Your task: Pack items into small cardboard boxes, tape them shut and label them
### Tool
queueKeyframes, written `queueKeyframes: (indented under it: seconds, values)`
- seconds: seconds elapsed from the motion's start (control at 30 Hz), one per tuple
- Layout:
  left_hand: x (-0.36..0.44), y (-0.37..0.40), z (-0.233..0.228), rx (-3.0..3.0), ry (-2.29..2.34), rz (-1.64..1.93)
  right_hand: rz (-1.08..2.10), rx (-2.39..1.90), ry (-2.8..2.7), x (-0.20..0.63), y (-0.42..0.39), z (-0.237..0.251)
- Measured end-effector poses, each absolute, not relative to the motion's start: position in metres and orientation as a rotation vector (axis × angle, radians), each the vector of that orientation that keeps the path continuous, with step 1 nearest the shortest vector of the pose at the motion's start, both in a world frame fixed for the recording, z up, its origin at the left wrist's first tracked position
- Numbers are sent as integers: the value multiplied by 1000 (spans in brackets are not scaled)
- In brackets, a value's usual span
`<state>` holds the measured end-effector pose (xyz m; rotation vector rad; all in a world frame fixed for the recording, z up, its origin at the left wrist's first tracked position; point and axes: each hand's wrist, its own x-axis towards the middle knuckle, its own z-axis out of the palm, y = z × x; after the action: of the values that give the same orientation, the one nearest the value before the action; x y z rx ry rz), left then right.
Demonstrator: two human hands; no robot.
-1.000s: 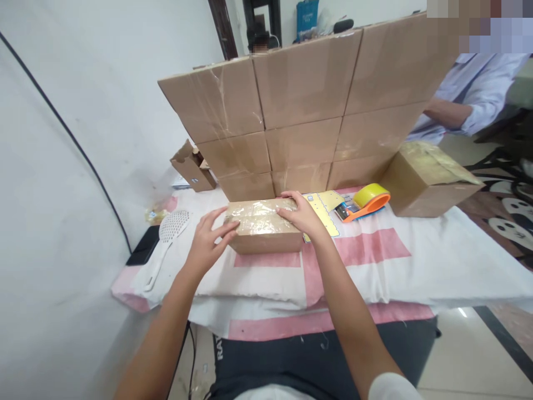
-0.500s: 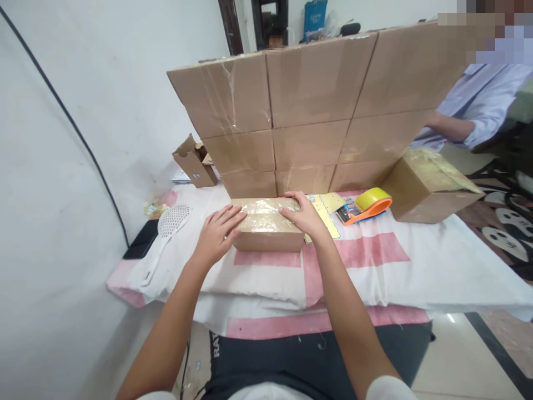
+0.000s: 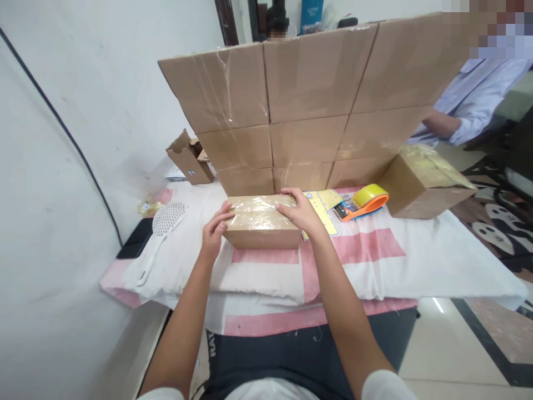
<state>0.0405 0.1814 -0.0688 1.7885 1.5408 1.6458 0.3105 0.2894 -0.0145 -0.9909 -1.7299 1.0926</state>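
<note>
Taking the small box (image 3: pixel 262 239) as the middle of the dial, it rests on the pink-and-white cloth (image 3: pixel 266 278), its top shiny with clear tape. Both hands grasp it by its ends: the left hand (image 3: pixel 214 232) at nine o'clock, fingers bent over the top edge — the right hand (image 3: pixel 303 211) at three, thumb and fingers spread on the top.

A tall cardboard wall (image 3: pixel 308 86), seamed into a grid, stands from eleven to one o'clock. At three, a yellow sheet (image 3: pixel 322 208) lies just beside the right hand, then an orange tape dispenser (image 3: pixel 368 203) with a yellow roll; towards two sits a larger taped box (image 3: pixel 416 186). A white perforated skimmer (image 3: pixel 169 218) lies at nine, near a flat black object (image 3: pixel 135 241) — and an open carton (image 3: pixel 189 160) stands at ten.
</note>
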Motion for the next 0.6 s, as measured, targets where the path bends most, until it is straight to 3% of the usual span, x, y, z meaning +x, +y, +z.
queueKeyframes:
  seconds: [0.43,0.6]
  values:
    - [69,186,-102,1587,1696,1860,1032,-1015,-1612,314,302,-29]
    - [69,188,-110,1572,1617,1994,732,-1260,-1652,360,360,-62]
